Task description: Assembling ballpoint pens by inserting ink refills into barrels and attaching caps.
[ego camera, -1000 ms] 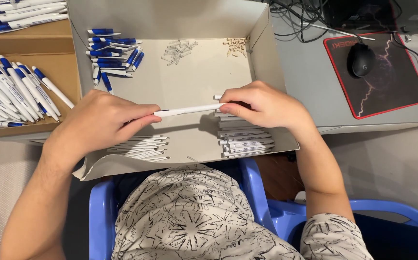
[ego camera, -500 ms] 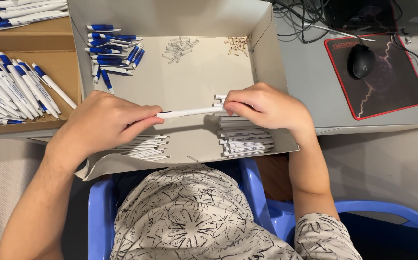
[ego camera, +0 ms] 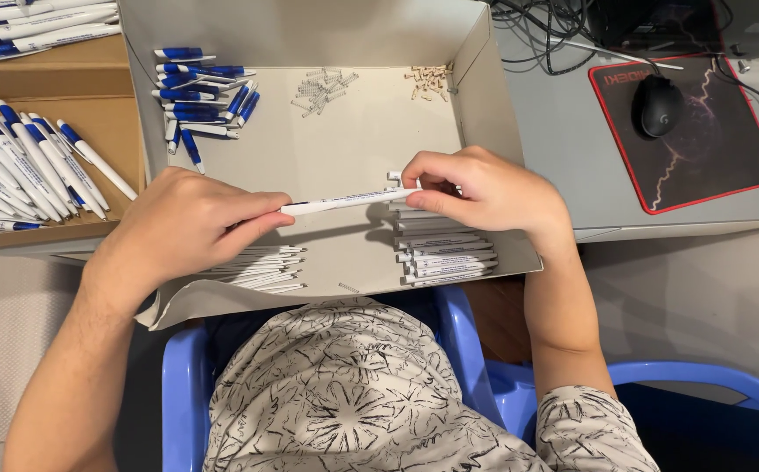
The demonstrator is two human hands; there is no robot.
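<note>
Left hand [ego camera: 189,225] and right hand [ego camera: 484,188] are both pinching a white pen barrel [ego camera: 349,200], holding it level over the white cardboard box [ego camera: 344,149], above the near barrel stacks [ego camera: 445,249].

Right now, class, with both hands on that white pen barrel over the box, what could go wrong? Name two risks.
1. The left hand and right hand pinch the pen barrel only at its ends; a slip could drop it onto the sorted barrels below and likely scatter them.
2. The springs lie loose in the box; a knock might mix them with the small tan parts.
</note>
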